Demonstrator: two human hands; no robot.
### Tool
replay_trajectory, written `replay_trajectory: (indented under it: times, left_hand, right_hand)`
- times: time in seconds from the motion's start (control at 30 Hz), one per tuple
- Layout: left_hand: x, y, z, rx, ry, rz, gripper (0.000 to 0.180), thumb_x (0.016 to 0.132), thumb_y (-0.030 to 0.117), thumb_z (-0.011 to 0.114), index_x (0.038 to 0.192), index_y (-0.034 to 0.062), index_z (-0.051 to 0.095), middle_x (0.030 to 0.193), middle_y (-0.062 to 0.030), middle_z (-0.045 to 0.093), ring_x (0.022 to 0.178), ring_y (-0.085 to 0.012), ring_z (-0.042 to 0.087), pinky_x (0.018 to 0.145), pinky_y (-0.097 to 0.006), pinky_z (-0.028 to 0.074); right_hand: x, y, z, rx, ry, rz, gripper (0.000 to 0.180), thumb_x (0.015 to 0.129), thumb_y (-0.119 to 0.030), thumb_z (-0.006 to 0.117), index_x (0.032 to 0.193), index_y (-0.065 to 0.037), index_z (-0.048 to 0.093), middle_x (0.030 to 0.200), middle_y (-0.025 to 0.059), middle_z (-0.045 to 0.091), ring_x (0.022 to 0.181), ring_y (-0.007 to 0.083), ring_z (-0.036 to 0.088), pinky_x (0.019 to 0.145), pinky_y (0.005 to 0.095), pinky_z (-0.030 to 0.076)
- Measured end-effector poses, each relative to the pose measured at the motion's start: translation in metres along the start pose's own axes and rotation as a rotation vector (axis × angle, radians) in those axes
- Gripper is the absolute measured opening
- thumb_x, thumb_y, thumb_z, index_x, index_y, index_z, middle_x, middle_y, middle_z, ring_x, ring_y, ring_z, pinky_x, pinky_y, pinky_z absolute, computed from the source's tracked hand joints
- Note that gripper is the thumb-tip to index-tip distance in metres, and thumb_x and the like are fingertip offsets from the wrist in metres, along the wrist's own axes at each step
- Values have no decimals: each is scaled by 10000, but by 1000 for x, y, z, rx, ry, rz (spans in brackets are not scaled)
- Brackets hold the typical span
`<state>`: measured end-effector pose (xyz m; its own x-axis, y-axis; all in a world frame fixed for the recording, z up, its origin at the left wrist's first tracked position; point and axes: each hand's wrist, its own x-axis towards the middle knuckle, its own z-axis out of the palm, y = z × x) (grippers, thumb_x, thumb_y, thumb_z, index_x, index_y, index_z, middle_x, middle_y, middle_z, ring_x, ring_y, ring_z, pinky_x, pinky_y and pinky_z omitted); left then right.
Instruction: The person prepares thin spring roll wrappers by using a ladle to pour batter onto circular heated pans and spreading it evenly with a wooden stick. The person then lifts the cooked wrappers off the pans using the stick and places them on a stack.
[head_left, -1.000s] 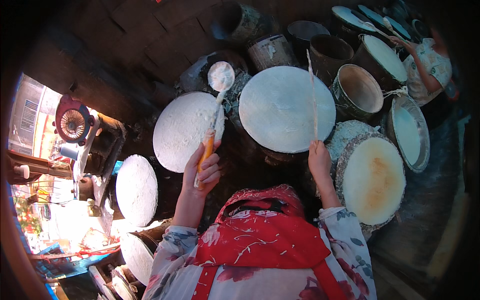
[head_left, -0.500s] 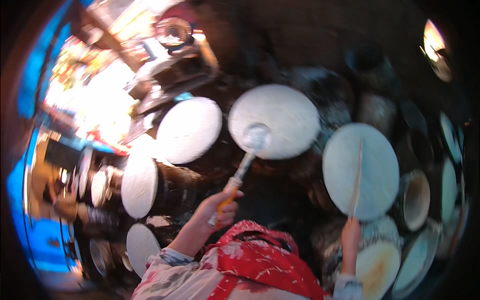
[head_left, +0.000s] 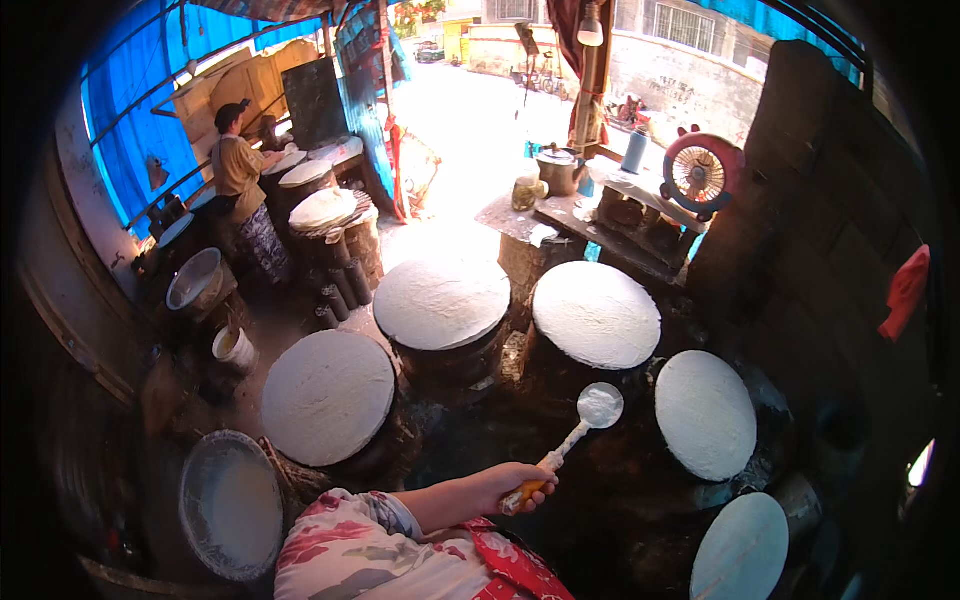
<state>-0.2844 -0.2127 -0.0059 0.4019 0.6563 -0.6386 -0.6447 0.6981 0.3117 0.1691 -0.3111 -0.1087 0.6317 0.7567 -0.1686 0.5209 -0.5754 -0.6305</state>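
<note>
My left hand [head_left: 515, 486] is closed around the orange handle of a ladle [head_left: 600, 407]. White coating covers the ladle's round bowl and shaft. It is over the dark gap between two round griddles covered with white sheets of batter: one griddle [head_left: 597, 315] beyond it, another [head_left: 705, 415] to its right. Further white-covered rounds sit at the centre back [head_left: 442, 305], at the left [head_left: 328, 398] and at the lower right [head_left: 740, 548]. My right hand is out of view.
At the lower left stands a large basin [head_left: 187, 505] with pale liquid, a white bucket [head_left: 236, 352] behind it. A person [head_left: 240, 170] works at further rounds at the back left. A bench with a pot [head_left: 557, 175] and a fan [head_left: 702, 172] stands at the back right.
The view has swung left, bringing the person and basin into clear sight. My left hand still grips the ladle, which was over a white round. My right hand, holding a thin stick, has left view.
</note>
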Motion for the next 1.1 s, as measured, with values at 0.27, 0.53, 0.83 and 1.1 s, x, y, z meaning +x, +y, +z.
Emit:
replay_trajectory:
  times: [0.27, 0.53, 0.83, 1.1]
  left_hand:
    - [-88, -9, -109, -355, -32, 200, 129, 933, 135, 497, 1017, 53, 443, 738, -23, 502, 538, -71, 481, 433, -187, 416]
    - [-113, -15, -167, 88, 169, 476, 234, 962, 305, 495, 1034, 87, 450, 674, 14, 443, 476, -47, 414, 424, -199, 379]
    - [-152, -3, -139, -482, -106, 582, 249, 973, 298, 479, 1066, 67, 457, 654, 7, 425, 453, -54, 398, 400, -200, 350]
    - [-120, 12, -123, 177, 542, 729, 239, 957, 282, 502, 1016, 60, 436, 659, -1, 455, 429, -66, 412, 375, -219, 363]
  right_hand:
    - [-76, -25, 49, 15, -42, -296, 343, 910, -314, 531, 924, 14, 632, 771, 174, 646, 708, 323, 603, 686, 435, 482]
    - [-71, -90, 171, -207, -228, -987, 268, 931, -303, 501, 954, -67, 627, 734, 68, 617, 619, 187, 569, 583, 338, 495]
    - [-50, -147, 245, -606, -482, -1269, 206, 927, -126, 432, 936, -39, 619, 918, 126, 620, 768, 249, 592, 695, 357, 493]
    - [-41, -176, 241, -405, -330, -1393, 218, 859, -140, 528, 1035, -27, 586, 1000, 149, 599, 923, 282, 585, 812, 368, 479]
